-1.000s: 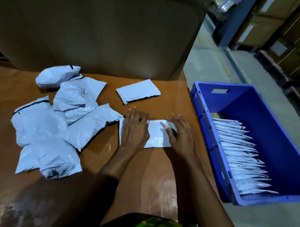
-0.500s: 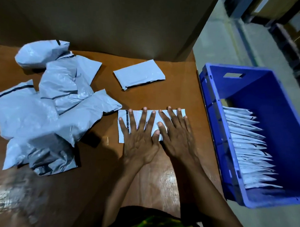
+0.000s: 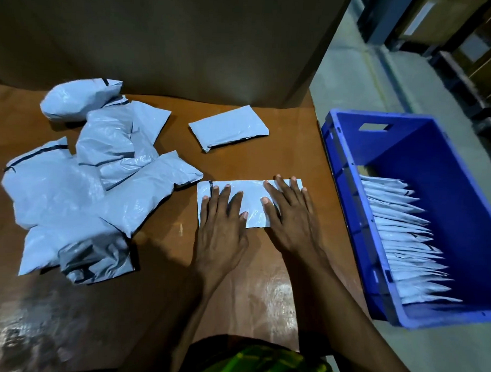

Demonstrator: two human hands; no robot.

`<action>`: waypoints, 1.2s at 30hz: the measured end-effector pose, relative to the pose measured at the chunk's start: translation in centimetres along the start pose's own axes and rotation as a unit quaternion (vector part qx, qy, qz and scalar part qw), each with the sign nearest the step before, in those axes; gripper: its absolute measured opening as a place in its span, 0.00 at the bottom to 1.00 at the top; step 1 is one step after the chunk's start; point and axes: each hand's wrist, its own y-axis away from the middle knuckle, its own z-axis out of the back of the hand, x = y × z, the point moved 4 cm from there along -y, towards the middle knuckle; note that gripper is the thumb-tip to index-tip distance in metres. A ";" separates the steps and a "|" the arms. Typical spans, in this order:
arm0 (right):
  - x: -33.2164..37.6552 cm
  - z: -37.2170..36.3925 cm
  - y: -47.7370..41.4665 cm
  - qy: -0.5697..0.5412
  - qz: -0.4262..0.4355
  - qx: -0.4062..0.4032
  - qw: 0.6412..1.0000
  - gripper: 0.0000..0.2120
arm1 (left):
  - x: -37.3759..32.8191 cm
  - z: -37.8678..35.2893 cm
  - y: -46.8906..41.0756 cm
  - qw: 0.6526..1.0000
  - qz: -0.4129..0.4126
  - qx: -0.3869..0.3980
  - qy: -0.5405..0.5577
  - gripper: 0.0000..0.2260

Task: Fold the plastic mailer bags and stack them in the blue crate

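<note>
- Mailer bag (image 3: 252,205), folded into a flat strip, lies on the brown surface (image 3: 235,291) right in front of you, its long side running left to right.
- Your left hand (image 3: 222,232) lies palm down on the left half of that bag. The fingers are straight and slightly spread, pressing it flat and gripping nothing.
- Your right hand (image 3: 292,215) lies palm down on the right half. Its fingers are straight and reach to the bag's far edge, and the hand is flat, not curled round anything.
- The two hands sit side by side, with a bare stretch of bag showing between them.
- A loose pile of unfolded bags (image 3: 80,185) lies on the surface to your left, crumpled and overlapping. Its nearest corner comes just beside the left end of the bag you press.
- One more folded bag (image 3: 229,128) lies alone farther back on the surface, tilted, apart from both the pile and your hands.
- The blue crate (image 3: 423,153) stands just beside the right edge of the surface, near your right hand but apart from it.
- Inside the crate a row of folded bags (image 3: 404,241) lies along its left wall, each overlapping the next, from the middle to the near end.
- A large brown cardboard panel (image 3: 174,44) rises behind the surface.
</note>
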 end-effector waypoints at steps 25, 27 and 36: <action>-1.2 4.1 -2.0 -0.041 0.017 -0.045 0.998 0.09 | -3.7 0.0 -0.1 0.995 -0.085 0.058 -0.014 0.25; -1.2 3.6 -1.8 -0.039 0.016 -0.033 0.999 0.09 | -3.7 0.1 -0.2 0.995 -0.083 0.056 -0.004 0.24; 2.3 3.2 -4.1 -0.019 0.039 0.009 0.999 0.08 | -3.6 0.3 -0.1 0.995 -0.077 0.059 0.013 0.24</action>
